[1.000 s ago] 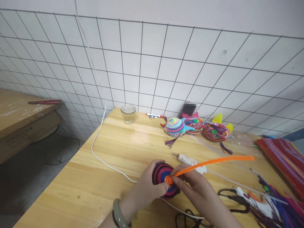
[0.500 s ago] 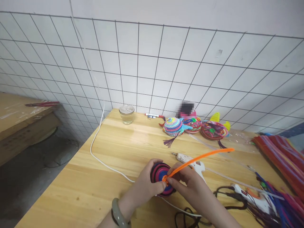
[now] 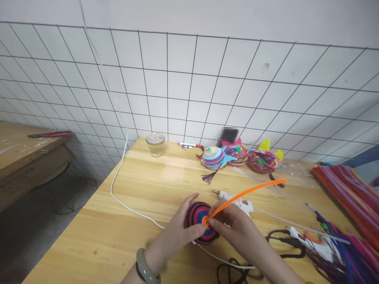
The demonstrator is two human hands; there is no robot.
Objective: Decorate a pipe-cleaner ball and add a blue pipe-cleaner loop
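My left hand (image 3: 180,232) grips a round coiled disc (image 3: 197,213) of pink, purple and dark pipe cleaners, held just above the wooden table (image 3: 127,221). A grey-green bangle (image 3: 143,270) circles that wrist. My right hand (image 3: 233,227) pinches the near end of a long orange pipe cleaner (image 3: 245,193) against the middle of the disc. The orange stem runs up and to the right, its far end free in the air.
A white glue gun (image 3: 237,202) lies just behind my hands, its white cord (image 3: 124,201) trailing left. Three finished coiled figures (image 3: 237,157) and a glass jar (image 3: 155,144) stand by the tiled wall. Bundles of pipe cleaners (image 3: 349,193), scissors (image 3: 284,240) and black cable lie right.
The free end of the orange pipe cleaner has swung left and lower. Both hands stay on the disc; the view has shifted slightly.
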